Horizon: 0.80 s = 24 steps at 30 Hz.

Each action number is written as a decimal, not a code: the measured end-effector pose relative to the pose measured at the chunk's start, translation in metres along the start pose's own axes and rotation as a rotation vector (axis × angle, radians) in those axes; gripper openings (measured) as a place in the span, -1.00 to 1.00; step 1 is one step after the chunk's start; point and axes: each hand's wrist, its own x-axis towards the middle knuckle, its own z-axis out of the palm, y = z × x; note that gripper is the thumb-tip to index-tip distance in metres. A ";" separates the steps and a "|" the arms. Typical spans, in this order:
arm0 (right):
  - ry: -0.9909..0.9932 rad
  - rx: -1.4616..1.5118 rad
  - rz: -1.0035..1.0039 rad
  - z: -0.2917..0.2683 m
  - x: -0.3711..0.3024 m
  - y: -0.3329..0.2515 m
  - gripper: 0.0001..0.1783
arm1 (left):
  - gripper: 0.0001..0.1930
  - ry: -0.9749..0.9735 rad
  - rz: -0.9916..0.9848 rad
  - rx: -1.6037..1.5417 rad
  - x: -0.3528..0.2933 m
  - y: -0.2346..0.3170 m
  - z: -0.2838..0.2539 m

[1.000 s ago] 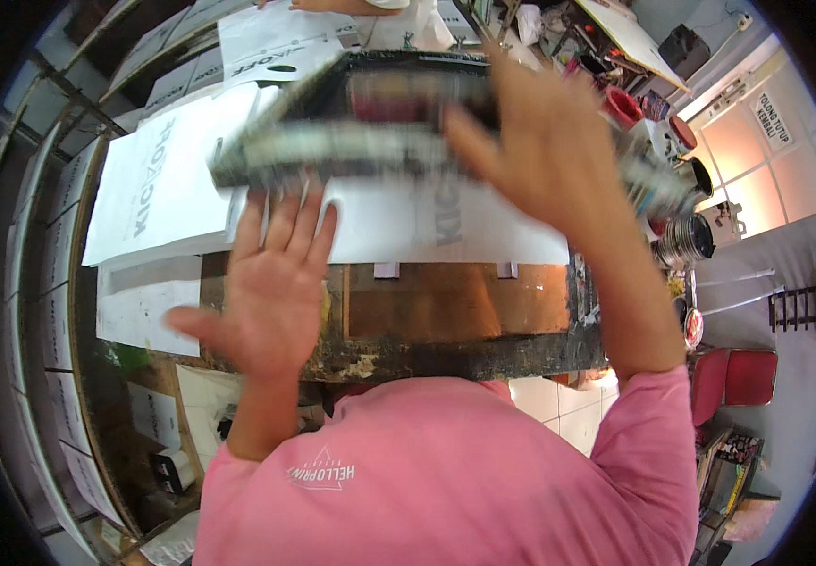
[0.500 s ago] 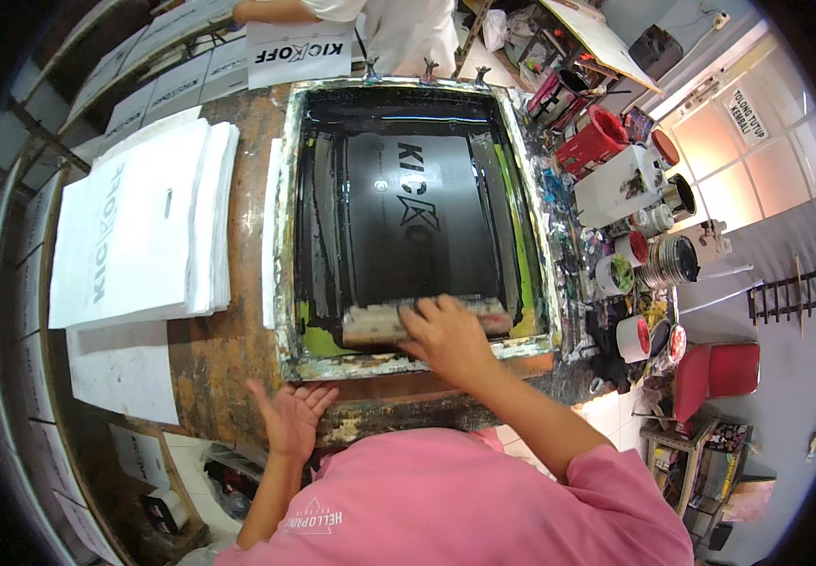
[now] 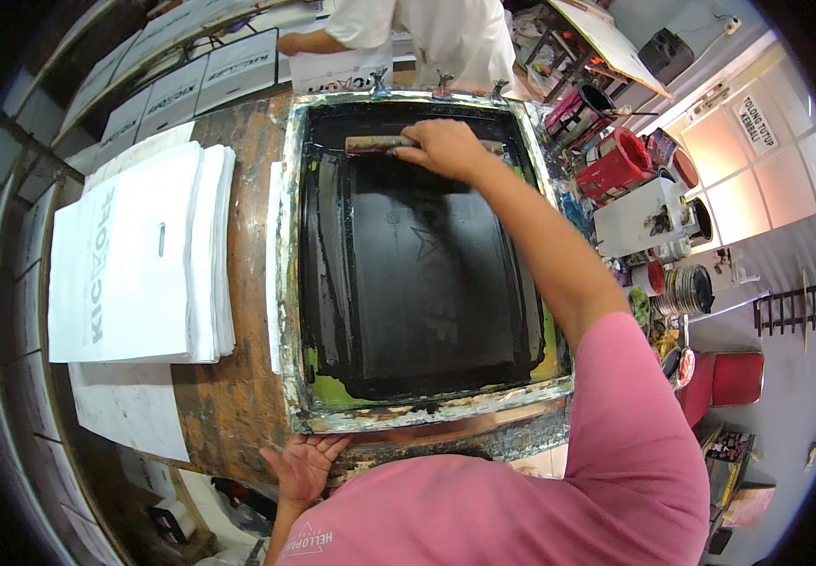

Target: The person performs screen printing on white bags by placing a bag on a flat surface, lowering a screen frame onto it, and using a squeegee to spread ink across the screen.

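Observation:
A printing screen (image 3: 288,311) with a paint-crusted frame lies on the wooden table, its mesh (image 3: 427,321) coated in wet black ink with faint lettering showing through. Near the far end of the mesh, my right hand (image 3: 445,149) grips a long wooden-handled squeegee (image 3: 365,144), fingers wrapped over its top. My left hand (image 3: 302,469) rests palm up at the near left corner of the frame, fingers spread, fingertips at or just under its edge; it holds nothing. Whether the fingertips touch the frame is hard to tell.
A stack of white printed bags (image 3: 134,255) lies on the table (image 3: 252,236) at left. Paint pots, including a red bucket (image 3: 615,160), and a white container (image 3: 642,215) crowd the right side. Clamps (image 3: 442,85) line the frame's far edge. Beyond stands a person in white (image 3: 455,42), handling a printed sheet.
My right hand has pushed the squeegee from the near end of the screen to its far end, and black ink now covers more of the mesh. My left hand stays by the near corner.

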 end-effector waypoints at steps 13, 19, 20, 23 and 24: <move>0.169 -0.051 0.012 0.003 -0.106 -0.065 -0.59 | 0.09 -0.349 0.011 0.028 0.005 0.000 -0.018; 0.038 0.039 0.071 -0.044 -0.254 -0.175 -0.55 | 0.07 -0.372 0.017 0.042 0.006 0.002 -0.015; 0.032 0.054 0.058 -0.059 -0.268 -0.188 -0.54 | 0.07 -0.384 0.025 0.050 0.007 0.002 -0.013; 0.122 0.075 0.028 -0.102 -0.289 -0.207 -0.55 | 0.09 -0.547 0.064 0.003 0.007 0.011 0.013; 0.178 0.088 0.005 -0.116 -0.289 -0.210 -0.55 | 0.10 -0.586 0.088 -0.001 0.006 0.019 0.026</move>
